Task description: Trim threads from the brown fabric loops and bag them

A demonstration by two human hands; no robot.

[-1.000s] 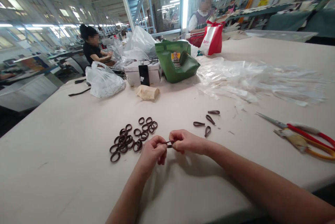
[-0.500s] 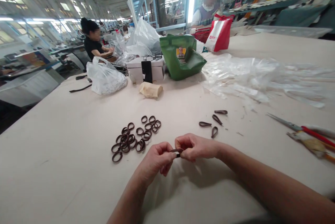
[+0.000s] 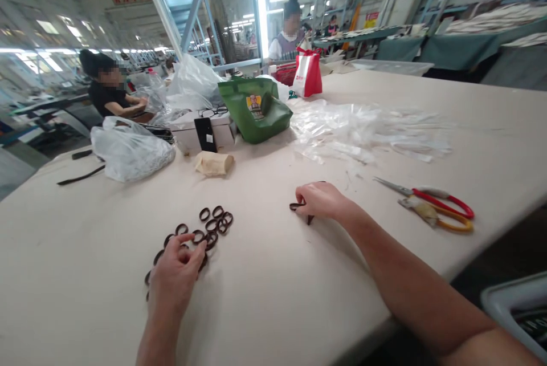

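Dark brown rings [image 3: 204, 214] lie in a loose pile on the pale table [image 3: 256, 297]. Over the lower part of the pile is my left hand [image 3: 177, 269], its thumb and fingers apart and nothing seen held between them. Farther right, my right hand [image 3: 320, 200] is low over the small flattened brown loops [image 3: 294, 206], with its fingers bent down and together. It covers most of the loops, and what its fingertips hold, if anything, is hidden.
Scissors [image 3: 405, 189] with red and orange handles lie right of my right hand. Behind are a wrapped roll [image 3: 215, 164], a phone [image 3: 205, 135], a green bag [image 3: 256, 109], white plastic bags [image 3: 132, 149] and clear plastic sheets [image 3: 342, 126]. Two people [image 3: 105, 86] sit farther back.
My hands have moved apart from the brown piece they held together. The left went to the ring pile, the right to the flattened loops. The view has turned right.
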